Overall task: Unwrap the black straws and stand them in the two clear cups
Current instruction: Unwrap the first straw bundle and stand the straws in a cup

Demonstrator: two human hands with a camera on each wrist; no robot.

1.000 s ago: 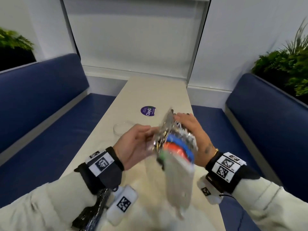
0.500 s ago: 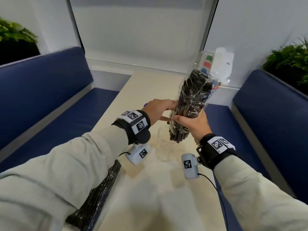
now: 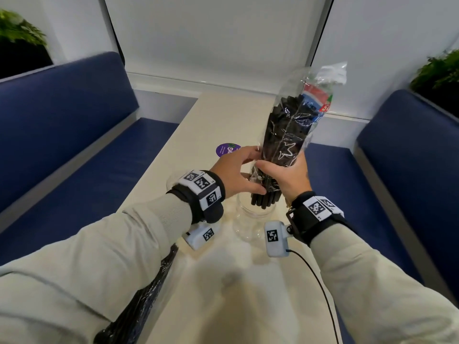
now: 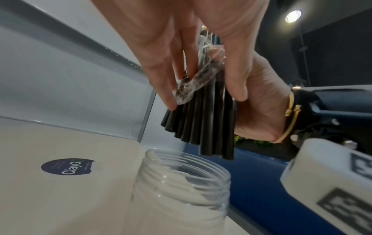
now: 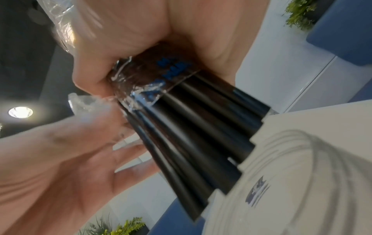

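the right hand (image 3: 290,176) is wrapped tightly around the bundle of black straws (image 3: 285,135), which is upright and partly covered by its clear wrapper (image 3: 320,78). below this grip the bare straw ends hang just above the open mouth of 1 clear cup (image 3: 255,214). the left hand (image 3: 236,172) pinches the wrapper's lower edge beside the grip.
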